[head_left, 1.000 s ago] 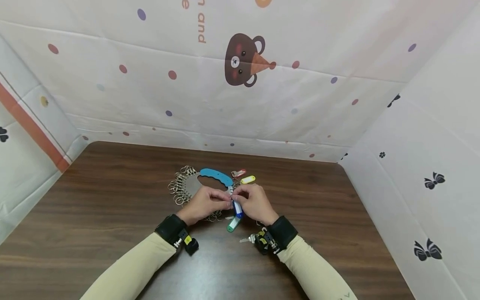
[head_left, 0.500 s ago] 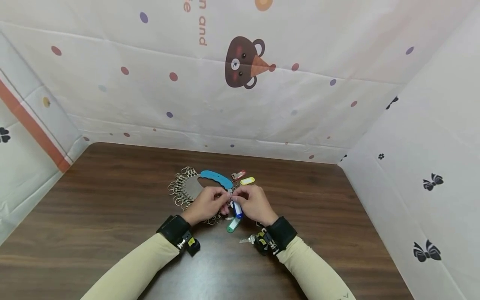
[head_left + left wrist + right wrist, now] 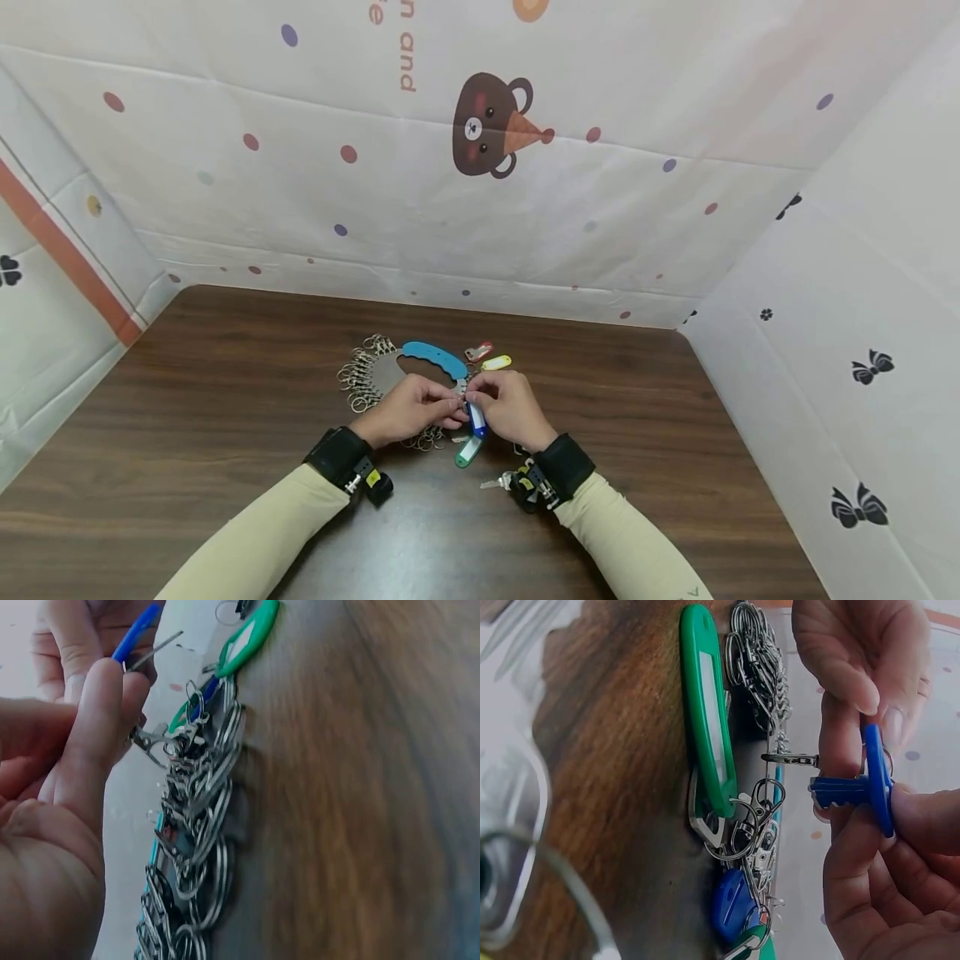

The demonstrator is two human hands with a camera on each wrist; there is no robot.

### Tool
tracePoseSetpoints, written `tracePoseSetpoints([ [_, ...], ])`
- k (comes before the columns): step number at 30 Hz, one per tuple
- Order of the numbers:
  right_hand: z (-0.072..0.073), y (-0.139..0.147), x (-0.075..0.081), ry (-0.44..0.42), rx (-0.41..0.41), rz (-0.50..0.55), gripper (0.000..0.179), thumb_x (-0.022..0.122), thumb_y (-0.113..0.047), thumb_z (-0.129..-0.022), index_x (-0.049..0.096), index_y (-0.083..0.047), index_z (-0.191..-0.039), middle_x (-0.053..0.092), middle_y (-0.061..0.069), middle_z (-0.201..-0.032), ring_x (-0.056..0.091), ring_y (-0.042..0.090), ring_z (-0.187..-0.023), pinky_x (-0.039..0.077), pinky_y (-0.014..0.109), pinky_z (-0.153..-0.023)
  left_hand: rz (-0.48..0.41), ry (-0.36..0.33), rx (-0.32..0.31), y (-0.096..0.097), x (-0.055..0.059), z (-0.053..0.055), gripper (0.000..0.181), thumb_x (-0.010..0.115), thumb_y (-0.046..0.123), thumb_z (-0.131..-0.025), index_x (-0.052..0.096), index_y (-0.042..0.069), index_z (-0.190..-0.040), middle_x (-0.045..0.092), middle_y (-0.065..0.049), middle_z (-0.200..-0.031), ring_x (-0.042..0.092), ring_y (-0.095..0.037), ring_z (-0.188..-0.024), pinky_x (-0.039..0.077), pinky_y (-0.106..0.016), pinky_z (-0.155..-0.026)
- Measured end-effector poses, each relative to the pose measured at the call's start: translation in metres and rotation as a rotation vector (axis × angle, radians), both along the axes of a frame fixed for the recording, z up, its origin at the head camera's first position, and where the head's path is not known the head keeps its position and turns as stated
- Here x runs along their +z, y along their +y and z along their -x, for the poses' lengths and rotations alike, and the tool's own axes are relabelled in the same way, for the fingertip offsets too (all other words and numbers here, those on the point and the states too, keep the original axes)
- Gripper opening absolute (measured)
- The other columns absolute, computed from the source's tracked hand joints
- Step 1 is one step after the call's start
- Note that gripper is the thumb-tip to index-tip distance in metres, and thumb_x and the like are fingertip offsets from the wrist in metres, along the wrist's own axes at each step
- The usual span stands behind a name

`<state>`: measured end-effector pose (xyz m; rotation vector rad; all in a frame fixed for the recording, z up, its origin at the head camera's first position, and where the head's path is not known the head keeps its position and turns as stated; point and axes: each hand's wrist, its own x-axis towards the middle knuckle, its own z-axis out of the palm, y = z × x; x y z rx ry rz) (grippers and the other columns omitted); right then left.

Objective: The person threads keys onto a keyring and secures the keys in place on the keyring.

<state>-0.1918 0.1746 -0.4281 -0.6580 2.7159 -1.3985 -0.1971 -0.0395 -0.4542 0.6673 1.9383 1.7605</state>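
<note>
In the head view both hands meet at the right end of a key holder with a blue handle (image 3: pixel 435 357) and a grey plate (image 3: pixel 385 372). My right hand (image 3: pixel 513 408) pinches a blue key tag (image 3: pixel 877 780) between thumb and fingers. A key (image 3: pixel 836 792) is alongside it. My left hand (image 3: pixel 412 408) pinches with thumb and forefinger at the tag's ring end; its fingertips hide what they grip. A metal clip (image 3: pixel 150 740) is right at the left fingers. A green key tag (image 3: pixel 709 712) is on a split ring beside the holder.
Metal clips with rings (image 3: pixel 360 379) fringe the plate's left side. Behind the hands lie a red key tag (image 3: pixel 478 352) and a yellow key tag (image 3: pixel 497 362). A loose key (image 3: pixel 495 482) is near the right wrist on the brown table (image 3: pixel 225 433). Printed fabric walls surround it.
My left hand moved slightly toward the right hand half a second ago, and has since drawn back a little to the left. The right hand has stayed almost in place.
</note>
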Motion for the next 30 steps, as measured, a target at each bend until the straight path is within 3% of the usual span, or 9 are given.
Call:
tracePoseSetpoints([
  [6, -0.001, 0.000, 0.000, 0.007, 0.004, -0.006, 0.010, 0.070, -0.002, -0.096, 0.077, -0.006, -0.091, 0.076, 0.009, -0.092, 0.062, 0.013, -0.079, 0.052, 0.022, -0.069, 0.018, 0.029, -0.048, -0.001, 0.004, -0.001, 0.029, 0.053, 0.001, -0.106, 0.067, -0.014, -0.127, 0.072, -0.031, -0.123, 0.078, -0.025, -0.104, 0.064, -0.031, -0.087],
  [10, -0.001, 0.000, -0.001, 0.014, 0.009, -0.014, 0.010, 0.071, -0.002, -0.096, 0.077, -0.006, -0.090, 0.076, 0.008, -0.091, 0.062, 0.012, -0.079, 0.053, 0.022, -0.069, 0.056, 0.091, -0.044, -0.001, 0.006, -0.002, 0.027, 0.054, 0.000, -0.104, 0.072, -0.011, -0.121, 0.076, -0.027, -0.114, 0.079, -0.023, -0.098, 0.064, -0.030, -0.084],
  [16, -0.002, -0.002, -0.001, 0.020, 0.007, -0.019, 0.011, 0.070, -0.001, -0.096, 0.077, -0.006, -0.089, 0.076, 0.009, -0.091, 0.061, 0.012, -0.076, 0.052, 0.021, -0.066, 0.148, 0.215, 0.040, 0.004, 0.004, -0.002, 0.024, 0.057, 0.002, -0.100, 0.080, -0.002, -0.105, 0.081, -0.014, -0.095, 0.078, -0.013, -0.085, 0.062, -0.022, -0.075],
  [20, -0.003, -0.004, -0.001, 0.060, 0.005, -0.030, 0.012, 0.069, -0.001, -0.097, 0.077, -0.006, -0.090, 0.076, 0.007, -0.089, 0.062, 0.011, -0.075, 0.052, 0.021, -0.065, 0.205, 0.279, 0.124, 0.009, 0.004, -0.003, 0.023, 0.059, 0.003, -0.097, 0.082, 0.003, -0.095, 0.081, -0.008, -0.088, 0.074, -0.006, -0.077, 0.054, -0.017, -0.064],
  [25, -0.005, -0.004, -0.001, 0.175, 0.024, -0.063, 0.012, 0.069, -0.001, -0.097, 0.078, -0.007, -0.091, 0.077, 0.006, -0.089, 0.066, 0.012, -0.076, 0.054, 0.021, -0.068, 0.258, 0.274, 0.190, 0.012, 0.008, -0.004, 0.024, 0.060, 0.005, -0.098, 0.083, 0.005, -0.091, 0.081, -0.005, -0.084, 0.071, -0.004, -0.073, 0.047, -0.017, -0.056],
  [28, -0.005, -0.003, -0.002, 0.274, 0.057, -0.091, 0.010, 0.071, -0.001, -0.096, 0.078, -0.007, -0.091, 0.078, 0.006, -0.090, 0.071, 0.015, -0.080, 0.058, 0.024, -0.071, 0.232, 0.231, 0.195, 0.013, 0.010, -0.005, 0.024, 0.059, 0.004, -0.099, 0.082, 0.002, -0.093, 0.081, -0.009, -0.089, 0.074, -0.006, -0.077, 0.055, -0.017, -0.063],
  [30, -0.004, -0.002, -0.002, 0.335, 0.090, -0.105, 0.009, 0.072, 0.000, -0.095, 0.077, -0.007, -0.090, 0.077, 0.006, -0.090, 0.072, 0.016, -0.082, 0.060, 0.027, -0.074, 0.183, 0.162, 0.190, 0.013, 0.011, -0.005, 0.023, 0.058, 0.001, -0.100, 0.081, -0.003, -0.096, 0.080, -0.015, -0.096, 0.076, -0.009, -0.082, 0.061, -0.019, -0.072],
])
